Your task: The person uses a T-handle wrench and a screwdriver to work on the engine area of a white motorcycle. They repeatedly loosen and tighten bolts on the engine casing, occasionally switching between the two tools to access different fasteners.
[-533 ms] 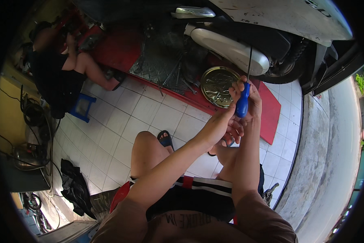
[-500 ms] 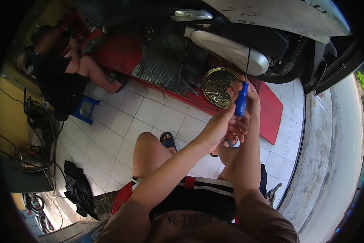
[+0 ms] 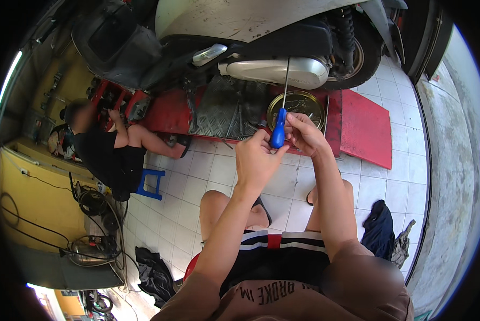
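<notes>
Upright in front of me is a screwdriver [image 3: 278, 131] with a blue handle and a long thin metal shaft. Its tip overlaps the silver engine cover [image 3: 275, 70] of a scooter; I cannot tell whether they touch. My right hand [image 3: 308, 136] pinches the upper part of the handle between thumb and fingers. Around the handle's butt end my left hand [image 3: 256, 160] is closed, thumb below and fingers at the side. Behind the hands, a round gold-coloured tray [image 3: 316, 101] holding small metal pieces rests on the red platform [image 3: 365, 128].
The grey scooter [image 3: 240, 21] stands on the platform beside a metal tread plate [image 3: 213, 120] with tools on it. At left, another person [image 3: 95, 150] sits on a blue stool [image 3: 152, 184]. Hoses and a tank [image 3: 93, 250] stand lower left; dark cloths [image 3: 379, 230] lie on the tiles.
The view has swung left, showing more of the scooter. My left hand has come up to the handle's butt end, and my right hand now holds the handle from its right side.
</notes>
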Demonstrator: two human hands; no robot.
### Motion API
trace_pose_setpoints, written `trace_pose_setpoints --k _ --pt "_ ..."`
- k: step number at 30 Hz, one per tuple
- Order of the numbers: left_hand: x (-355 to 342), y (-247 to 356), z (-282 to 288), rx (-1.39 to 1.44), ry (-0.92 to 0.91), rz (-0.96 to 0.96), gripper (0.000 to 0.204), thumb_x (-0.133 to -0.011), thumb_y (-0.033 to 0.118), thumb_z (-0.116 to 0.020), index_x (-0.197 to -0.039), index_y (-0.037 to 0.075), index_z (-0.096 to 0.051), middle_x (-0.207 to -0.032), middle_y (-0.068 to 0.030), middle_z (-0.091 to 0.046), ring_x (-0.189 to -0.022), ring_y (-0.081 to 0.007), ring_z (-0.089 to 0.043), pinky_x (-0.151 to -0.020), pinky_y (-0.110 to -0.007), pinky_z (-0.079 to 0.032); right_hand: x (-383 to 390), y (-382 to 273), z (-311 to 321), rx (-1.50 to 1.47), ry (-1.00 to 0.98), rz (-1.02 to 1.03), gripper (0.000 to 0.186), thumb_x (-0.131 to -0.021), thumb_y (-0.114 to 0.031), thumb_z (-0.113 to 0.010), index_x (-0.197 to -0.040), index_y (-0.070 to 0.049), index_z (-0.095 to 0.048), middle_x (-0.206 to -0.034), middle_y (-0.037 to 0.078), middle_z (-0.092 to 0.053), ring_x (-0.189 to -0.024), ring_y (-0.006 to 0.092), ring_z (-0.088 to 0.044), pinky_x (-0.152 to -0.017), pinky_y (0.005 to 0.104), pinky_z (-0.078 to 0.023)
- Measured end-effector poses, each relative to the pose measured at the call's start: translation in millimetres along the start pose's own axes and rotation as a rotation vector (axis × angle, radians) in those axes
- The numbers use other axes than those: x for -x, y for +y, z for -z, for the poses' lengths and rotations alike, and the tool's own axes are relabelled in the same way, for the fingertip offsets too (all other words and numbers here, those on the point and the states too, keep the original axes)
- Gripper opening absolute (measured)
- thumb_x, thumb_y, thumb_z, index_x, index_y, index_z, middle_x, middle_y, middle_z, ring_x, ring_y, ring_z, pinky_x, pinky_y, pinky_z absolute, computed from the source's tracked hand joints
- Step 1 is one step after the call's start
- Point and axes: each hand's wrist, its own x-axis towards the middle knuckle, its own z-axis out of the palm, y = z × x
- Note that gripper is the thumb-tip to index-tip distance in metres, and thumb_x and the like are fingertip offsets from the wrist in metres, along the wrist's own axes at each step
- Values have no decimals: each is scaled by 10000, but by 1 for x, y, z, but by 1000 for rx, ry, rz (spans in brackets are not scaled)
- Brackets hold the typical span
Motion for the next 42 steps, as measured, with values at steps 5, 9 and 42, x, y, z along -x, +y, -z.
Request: trace_pose_setpoints --k 5,9,42 --pt "9 -10 -5 -398 142 -167 260 -671 87 -814 -776 38 -582 -705 -60 -596 -582 -165 -586 -528 -303 -466 -10 27 -7 -4 166 9 181 -884 -190 -702 -904 -36 -609 -683 -18 -563 -545 39 -481 -493 173 -418" --pt "11 -15 -14 -96 212 -154 334 -706 147 -822 -903 17 -585 -724 -65 -584 -599 -133 -579 -498 -269 -444 -13 26 -11 -22 96 32 190 -930 -200 -631 -973 -16 -613 -723 6 -589 -452 21 -346 -432 196 -344" --pt "4 -8 -13 -39 198 -101 320 -730 126 -818 -853 16 -543 -690 -45 -607 -511 -113 -555 -479 -261 -442 -14 19 -14 50 52 131 328 -961 -293 -573 -1031 26 -600 -844 97 -665 -679 105 -594 -611 230 -489"
